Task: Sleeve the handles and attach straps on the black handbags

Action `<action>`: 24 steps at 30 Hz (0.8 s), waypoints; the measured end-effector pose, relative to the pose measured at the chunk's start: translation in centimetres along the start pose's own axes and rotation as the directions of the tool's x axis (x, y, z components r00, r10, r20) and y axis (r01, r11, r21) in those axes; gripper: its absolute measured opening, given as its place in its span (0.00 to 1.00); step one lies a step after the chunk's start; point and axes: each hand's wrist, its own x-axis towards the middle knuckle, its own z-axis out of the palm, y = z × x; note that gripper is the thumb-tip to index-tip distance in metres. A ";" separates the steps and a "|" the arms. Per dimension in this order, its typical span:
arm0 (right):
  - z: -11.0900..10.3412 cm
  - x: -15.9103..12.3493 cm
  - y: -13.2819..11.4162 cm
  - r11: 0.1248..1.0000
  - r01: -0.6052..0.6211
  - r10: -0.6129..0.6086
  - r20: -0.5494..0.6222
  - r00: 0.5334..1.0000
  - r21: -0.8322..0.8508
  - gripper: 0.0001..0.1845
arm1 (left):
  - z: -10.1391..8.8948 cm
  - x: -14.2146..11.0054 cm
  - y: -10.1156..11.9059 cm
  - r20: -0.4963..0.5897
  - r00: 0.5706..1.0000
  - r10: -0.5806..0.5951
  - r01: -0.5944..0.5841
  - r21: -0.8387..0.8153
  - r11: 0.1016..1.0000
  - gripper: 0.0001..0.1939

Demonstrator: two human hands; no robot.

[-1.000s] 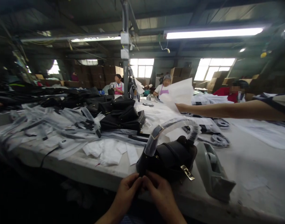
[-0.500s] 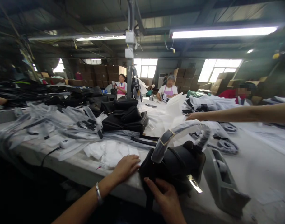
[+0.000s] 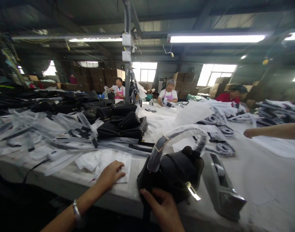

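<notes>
A black handbag (image 3: 176, 170) with a plastic-wrapped handle (image 3: 178, 135) and a gold clasp (image 3: 193, 191) stands on the near edge of the worktable (image 3: 258, 180). My right hand (image 3: 162, 206) grips the bag's lower left corner, fingers curled on it. My left hand (image 3: 110, 175) rests on white paper sheets (image 3: 104, 161) to the left of the bag, its fingers bent down on the top sheet. A silver bracelet (image 3: 76, 212) is on that wrist.
A grey tape dispenser (image 3: 222, 187) lies right of the bag. Black bags (image 3: 120, 124) are piled mid-table, with plastic-wrapped straps (image 3: 53, 129) to the left. A co-worker's arm (image 3: 273, 131) reaches in from the right. Other people work at the far end.
My left hand left the bag and moved left onto the white paper sheets. My right hand stays on the bag. The co-worker's arm has drawn back to the right.
</notes>
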 end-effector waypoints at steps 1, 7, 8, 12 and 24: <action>-0.1 -0.1 0.0 1.000 -0.003 0.003 0.018 1.000 0.018 0.22 | 0.2 0.1 0.0 -0.003 1.000 -0.015 0.015 -0.009 1.000 0.11; 0.2 -0.7 0.7 0.996 -0.069 0.067 0.032 0.997 0.058 0.24 | -1.0 0.6 0.4 -0.049 0.998 -0.048 0.045 -0.070 0.997 0.13; 0.3 -0.7 0.8 0.994 -0.086 0.084 0.035 0.996 0.072 0.25 | -1.4 0.5 0.6 -0.077 0.995 -0.060 0.054 -0.078 0.996 0.14; 1.0 -0.5 1.0 0.976 -0.135 0.115 0.120 0.986 0.170 0.31 | -2.6 -0.9 1.8 -0.220 0.970 -0.107 0.079 -0.132 0.988 0.16; 2.6 -0.5 0.2 0.897 -0.258 0.147 0.308 0.940 0.358 0.33 | 0.2 -11.8 3.8 -0.154 0.954 0.258 -0.293 -0.287 0.912 0.16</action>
